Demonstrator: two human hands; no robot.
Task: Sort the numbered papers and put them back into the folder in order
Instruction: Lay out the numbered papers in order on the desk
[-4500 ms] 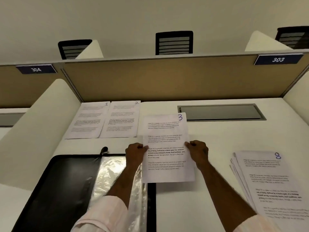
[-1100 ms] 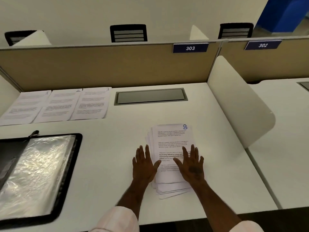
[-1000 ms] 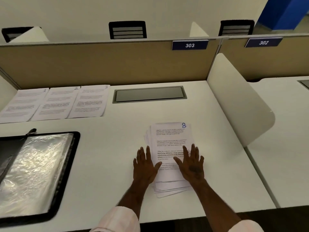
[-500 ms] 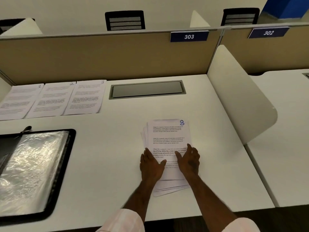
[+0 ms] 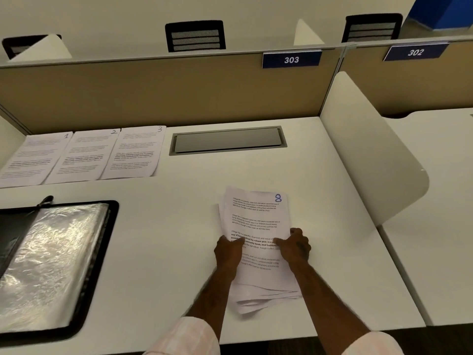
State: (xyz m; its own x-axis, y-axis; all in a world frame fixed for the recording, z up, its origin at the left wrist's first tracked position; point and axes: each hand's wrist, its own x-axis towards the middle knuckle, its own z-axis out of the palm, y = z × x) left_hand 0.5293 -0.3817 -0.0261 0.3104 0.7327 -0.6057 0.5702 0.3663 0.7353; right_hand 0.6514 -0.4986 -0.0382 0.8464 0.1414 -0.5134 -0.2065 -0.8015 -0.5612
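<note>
Fig.: stack (image 5: 257, 221) of papers, 8 uppermost, near-centre on the bench (image 5: 166, 226) | I see left hand (image 5: 227, 252) and right hand (image 5: 294, 248) pinching its side edges | I judge it light, limp and prone to sliding: best gripped at both edges.

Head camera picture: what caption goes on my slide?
Left hand and right hand grip the stack topped by page 8; pages 1-3 lie beyond the open folder.
</note>
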